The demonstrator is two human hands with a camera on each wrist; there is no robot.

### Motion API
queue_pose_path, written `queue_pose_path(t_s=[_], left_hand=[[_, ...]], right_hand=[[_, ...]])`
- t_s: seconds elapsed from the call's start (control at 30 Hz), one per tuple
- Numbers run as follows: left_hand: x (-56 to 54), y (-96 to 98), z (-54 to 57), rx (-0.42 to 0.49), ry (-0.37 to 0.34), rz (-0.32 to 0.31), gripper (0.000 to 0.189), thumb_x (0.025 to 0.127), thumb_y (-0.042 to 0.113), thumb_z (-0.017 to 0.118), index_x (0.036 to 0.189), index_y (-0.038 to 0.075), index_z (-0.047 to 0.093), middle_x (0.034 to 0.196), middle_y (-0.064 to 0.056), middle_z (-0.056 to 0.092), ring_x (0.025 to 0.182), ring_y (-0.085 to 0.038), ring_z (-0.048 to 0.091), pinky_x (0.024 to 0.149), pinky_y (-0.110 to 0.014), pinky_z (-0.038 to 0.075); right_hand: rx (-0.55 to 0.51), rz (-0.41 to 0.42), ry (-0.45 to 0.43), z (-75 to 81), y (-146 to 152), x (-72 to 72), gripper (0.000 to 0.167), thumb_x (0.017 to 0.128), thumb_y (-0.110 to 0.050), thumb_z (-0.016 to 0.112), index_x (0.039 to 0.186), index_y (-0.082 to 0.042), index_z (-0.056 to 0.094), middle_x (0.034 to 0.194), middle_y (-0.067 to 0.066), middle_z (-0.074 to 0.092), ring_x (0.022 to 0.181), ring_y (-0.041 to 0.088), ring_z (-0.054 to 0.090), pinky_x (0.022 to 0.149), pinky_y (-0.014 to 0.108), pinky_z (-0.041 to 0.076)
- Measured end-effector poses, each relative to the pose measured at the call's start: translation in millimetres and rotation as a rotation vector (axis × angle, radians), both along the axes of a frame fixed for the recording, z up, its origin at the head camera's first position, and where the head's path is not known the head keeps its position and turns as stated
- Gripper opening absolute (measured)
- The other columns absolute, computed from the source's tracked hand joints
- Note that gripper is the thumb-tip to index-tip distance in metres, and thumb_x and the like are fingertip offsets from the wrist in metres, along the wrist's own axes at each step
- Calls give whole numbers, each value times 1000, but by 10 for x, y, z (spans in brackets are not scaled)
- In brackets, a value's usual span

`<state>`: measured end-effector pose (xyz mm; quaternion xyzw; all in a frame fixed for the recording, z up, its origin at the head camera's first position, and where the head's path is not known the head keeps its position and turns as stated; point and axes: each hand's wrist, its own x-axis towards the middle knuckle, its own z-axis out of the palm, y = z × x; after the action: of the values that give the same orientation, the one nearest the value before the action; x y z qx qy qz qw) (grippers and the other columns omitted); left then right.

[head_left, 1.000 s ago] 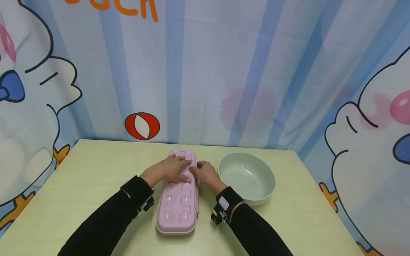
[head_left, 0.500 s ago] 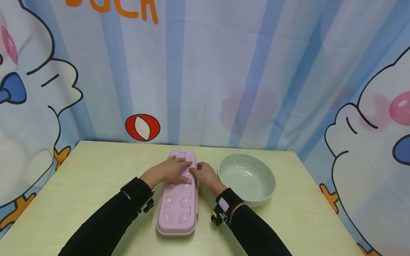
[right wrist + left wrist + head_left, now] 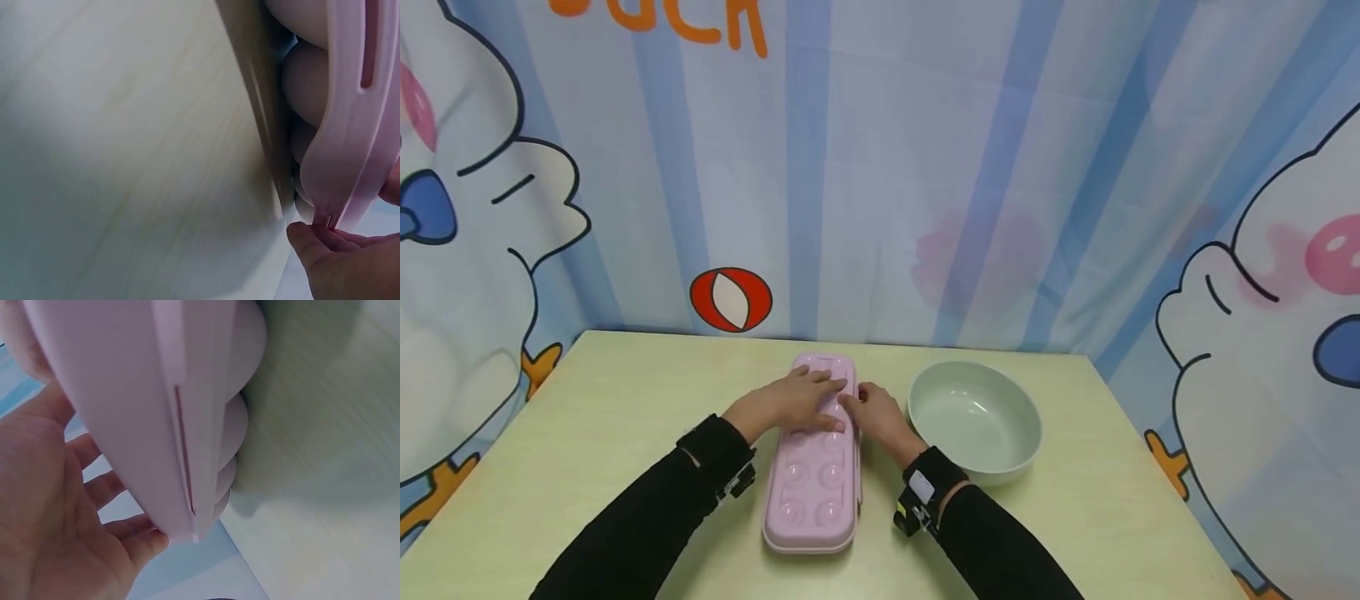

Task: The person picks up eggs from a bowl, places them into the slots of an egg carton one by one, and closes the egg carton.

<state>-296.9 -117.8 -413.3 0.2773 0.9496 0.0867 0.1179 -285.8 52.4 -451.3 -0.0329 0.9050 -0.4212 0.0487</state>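
Note:
A long pink egg box (image 3: pixel 808 500) with a bumpy lid lies lengthwise on the table, its lid down. Across the top of the lid rests my left hand (image 3: pixel 786 406), fingers spread. In the left wrist view, that hand (image 3: pixel 56 506) lies over the lid, with rounded egg cups (image 3: pixel 234 428) showing below the rim. My right hand (image 3: pixel 883 419) is at the box's right side. The right wrist view shows its thumb and fingers (image 3: pixel 306 244) pinching the end of the pink side strip (image 3: pixel 334 159) along the box's edge.
A pale green bowl (image 3: pixel 977 408) stands right of the egg box, close to the right hand. Both stand on a light wooden table (image 3: pixel 647 383). Behind it hangs a blue striped curtain (image 3: pixel 880 167) printed with cartoon figures.
Both hands keep their places on the egg box. The head view shifts only slightly.

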Motion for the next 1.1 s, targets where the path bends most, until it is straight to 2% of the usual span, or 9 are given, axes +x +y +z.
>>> queue_pose_path(t_s=[0.13, 0.3, 0.57, 0.73, 0.87, 1.1], left_hand=[[7, -15, -12, -34, 1, -17, 79, 91, 58, 58, 154, 17, 34, 157, -15, 28, 143, -48, 16, 109, -64, 23], [25, -11, 1, -39, 11, -53, 78, 93, 56, 55, 155, 14, 31, 157, -18, 26, 142, -50, 15, 111, -64, 19], [79, -29, -21, -26, 35, -42, 79, 93, 59, 54, 154, 13, 33, 157, -17, 28, 143, -47, 17, 112, -61, 19], [155, -76, -25, -18, 60, -40, 80, 92, 61, 52, 154, 15, 33, 157, -16, 28, 143, -46, 18, 113, -60, 19], [231, -120, -15, 22, 77, -51, 79, 92, 60, 54, 154, 15, 34, 156, -17, 29, 142, -47, 20, 113, -59, 19], [438, -148, 14, 64, 53, -62, 79, 90, 58, 60, 153, 17, 36, 156, -16, 30, 142, -47, 20, 113, -61, 20]], right_hand=[[59, 12, 1, -14, -14, 17, 57, 102, -38, 50, 140, 4, 48, 133, 22, 56, 118, 32, 57, 98, 45, 47], [150, 47, 26, 27, 7, 61, 56, 103, -38, 46, 139, 5, 48, 132, 23, 57, 119, 34, 57, 97, 46, 48], [186, 159, 7, 135, 121, 165, 52, 101, -29, 53, 139, 7, 48, 126, 23, 61, 116, 34, 59, 94, 45, 50], [224, 217, 10, 181, 168, 265, 54, 99, -30, 55, 138, 7, 49, 125, 22, 62, 115, 34, 60, 94, 44, 51], [226, 253, 8, 208, 196, 374, 54, 98, -30, 57, 139, 5, 50, 127, 22, 61, 117, 34, 59, 95, 44, 50], [206, 325, 46, 171, 257, 593, 51, 96, -29, 60, 137, 1, 54, 127, 21, 61, 112, 35, 62, 93, 46, 51]])
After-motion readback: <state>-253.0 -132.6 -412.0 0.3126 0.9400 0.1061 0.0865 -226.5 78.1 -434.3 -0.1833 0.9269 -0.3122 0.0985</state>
